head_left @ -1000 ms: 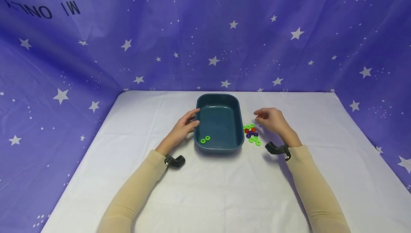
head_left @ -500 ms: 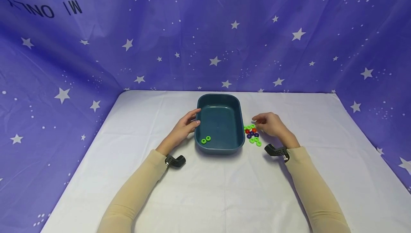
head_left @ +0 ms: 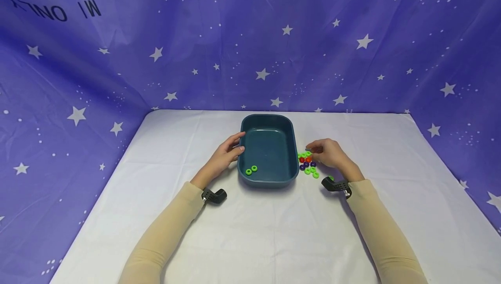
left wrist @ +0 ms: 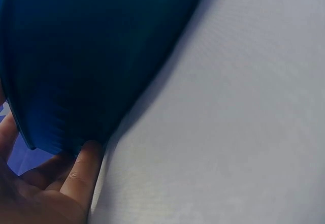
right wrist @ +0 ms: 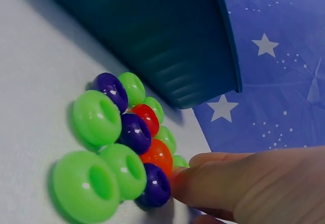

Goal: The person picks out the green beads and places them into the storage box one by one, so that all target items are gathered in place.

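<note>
My left hand point(head_left: 224, 155) rests against the left side of a dark teal tray point(head_left: 268, 153), fingers and thumb touching its wall. In the left wrist view, fingertips point(left wrist: 89, 153) press low on the tray's outer side. My right hand point(head_left: 330, 152) reaches down at the right edge of a bead cluster. The right wrist view shows its fingertips point(right wrist: 185, 181) touching an orange bead point(right wrist: 158, 155) and near a purple bead point(right wrist: 155, 186). Green beads point(right wrist: 86, 186) lie around them, with a red bead point(right wrist: 145, 120). Part of the right fingers is hidden.
Two green beads point(head_left: 251, 170) lie inside the tray at its near left corner. Another green spot point(head_left: 331, 178) shows beside the right wrist camera point(head_left: 334, 185). Purple star-printed cloth point(head_left: 261, 58) hangs behind the white-covered table point(head_left: 250, 232).
My right hand has moved down and left to the beads. The orange bead and some purple beads have shifted slightly left. A green spot has appeared by the right wrist. The left hand stays put.
</note>
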Demonstrator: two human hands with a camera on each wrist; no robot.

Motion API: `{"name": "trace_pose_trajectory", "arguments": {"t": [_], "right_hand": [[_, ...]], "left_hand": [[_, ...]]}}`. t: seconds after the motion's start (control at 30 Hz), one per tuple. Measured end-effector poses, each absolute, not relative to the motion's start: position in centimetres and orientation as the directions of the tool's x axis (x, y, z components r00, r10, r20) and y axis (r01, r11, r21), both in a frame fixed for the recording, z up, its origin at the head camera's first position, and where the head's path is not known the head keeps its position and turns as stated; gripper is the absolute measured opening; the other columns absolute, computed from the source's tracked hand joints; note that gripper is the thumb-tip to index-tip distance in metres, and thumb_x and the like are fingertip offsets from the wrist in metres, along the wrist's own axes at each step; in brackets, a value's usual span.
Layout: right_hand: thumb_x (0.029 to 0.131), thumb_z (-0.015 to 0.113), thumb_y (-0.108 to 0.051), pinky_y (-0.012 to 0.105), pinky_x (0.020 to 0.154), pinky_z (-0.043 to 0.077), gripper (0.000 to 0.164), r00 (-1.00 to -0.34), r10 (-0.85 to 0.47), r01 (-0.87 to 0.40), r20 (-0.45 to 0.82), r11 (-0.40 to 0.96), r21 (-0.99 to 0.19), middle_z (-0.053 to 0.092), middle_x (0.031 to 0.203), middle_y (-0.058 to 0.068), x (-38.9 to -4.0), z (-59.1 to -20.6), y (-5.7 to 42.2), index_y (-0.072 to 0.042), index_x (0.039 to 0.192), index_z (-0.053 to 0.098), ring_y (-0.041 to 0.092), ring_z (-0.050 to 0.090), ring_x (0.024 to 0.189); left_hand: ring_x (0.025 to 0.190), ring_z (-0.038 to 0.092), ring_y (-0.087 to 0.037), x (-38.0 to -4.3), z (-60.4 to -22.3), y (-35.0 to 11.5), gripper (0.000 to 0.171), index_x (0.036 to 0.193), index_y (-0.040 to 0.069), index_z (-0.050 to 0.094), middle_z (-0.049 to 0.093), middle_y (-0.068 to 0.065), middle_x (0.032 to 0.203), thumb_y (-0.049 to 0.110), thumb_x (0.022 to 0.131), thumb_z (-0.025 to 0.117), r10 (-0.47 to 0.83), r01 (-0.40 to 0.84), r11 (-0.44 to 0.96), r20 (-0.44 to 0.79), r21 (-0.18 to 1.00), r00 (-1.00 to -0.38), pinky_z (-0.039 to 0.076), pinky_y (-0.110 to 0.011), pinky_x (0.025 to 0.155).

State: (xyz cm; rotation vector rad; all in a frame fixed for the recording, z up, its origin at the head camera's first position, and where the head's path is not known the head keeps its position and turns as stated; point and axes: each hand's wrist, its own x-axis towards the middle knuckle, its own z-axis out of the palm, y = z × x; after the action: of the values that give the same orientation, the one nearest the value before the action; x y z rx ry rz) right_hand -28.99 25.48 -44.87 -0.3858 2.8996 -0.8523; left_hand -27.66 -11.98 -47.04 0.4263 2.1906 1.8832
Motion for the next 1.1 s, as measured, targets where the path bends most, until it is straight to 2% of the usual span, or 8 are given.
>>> {"name": "trace_pose_trajectory", "arguments": {"t": [0.5, 0.8, 1.1], "right_hand": [[0.088, 0.073, -0.004, 0.033, 0.079, 0.048, 0.025, -0.965, -0.260, -0.201, -0.035, 0.818, -0.539, 0.074, 0.099, 0.015, -29.0, -45.2, 25.3, -0.002, 0.113, 0.077, 0.024, 0.057, 0.085], [0.088, 0.072, -0.006, 0.032, 0.079, 0.049, 0.028, -0.965, -0.262, -0.208, -0.025, 0.817, -0.538, 0.074, 0.095, 0.013, -29.1, -44.6, 25.7, -0.002, 0.115, 0.075, 0.022, 0.063, 0.084], [0.091, 0.069, -0.008, 0.049, 0.091, 0.055, 0.028, -0.967, -0.252, -0.200, -0.021, 0.811, -0.550, 0.075, 0.106, 0.020, -28.9, -43.7, 25.5, 0.000, 0.118, 0.073, 0.032, 0.069, 0.097]], "left_hand": [[0.144, 0.045, -0.041, -27.7, -47.1, -12.1, 0.055, 0.158, 0.017, 0.037, 0.036, -0.024, 0.161, 0.018, 0.106, 0.054, 0.366, 0.074, 0.134, 0.020, 0.988, -0.930, 0.044, -0.059, 0.112], [0.144, 0.045, -0.040, -27.7, -46.9, -12.0, 0.056, 0.158, 0.018, 0.037, 0.036, -0.024, 0.161, 0.018, 0.105, 0.054, 0.367, 0.072, 0.131, 0.019, 0.989, -0.930, 0.045, -0.059, 0.112], [0.145, 0.044, -0.041, -27.7, -47.0, -12.1, 0.055, 0.158, 0.017, 0.037, 0.035, -0.024, 0.161, 0.019, 0.106, 0.054, 0.365, 0.072, 0.129, 0.020, 0.989, -0.931, 0.044, -0.060, 0.112]]}}
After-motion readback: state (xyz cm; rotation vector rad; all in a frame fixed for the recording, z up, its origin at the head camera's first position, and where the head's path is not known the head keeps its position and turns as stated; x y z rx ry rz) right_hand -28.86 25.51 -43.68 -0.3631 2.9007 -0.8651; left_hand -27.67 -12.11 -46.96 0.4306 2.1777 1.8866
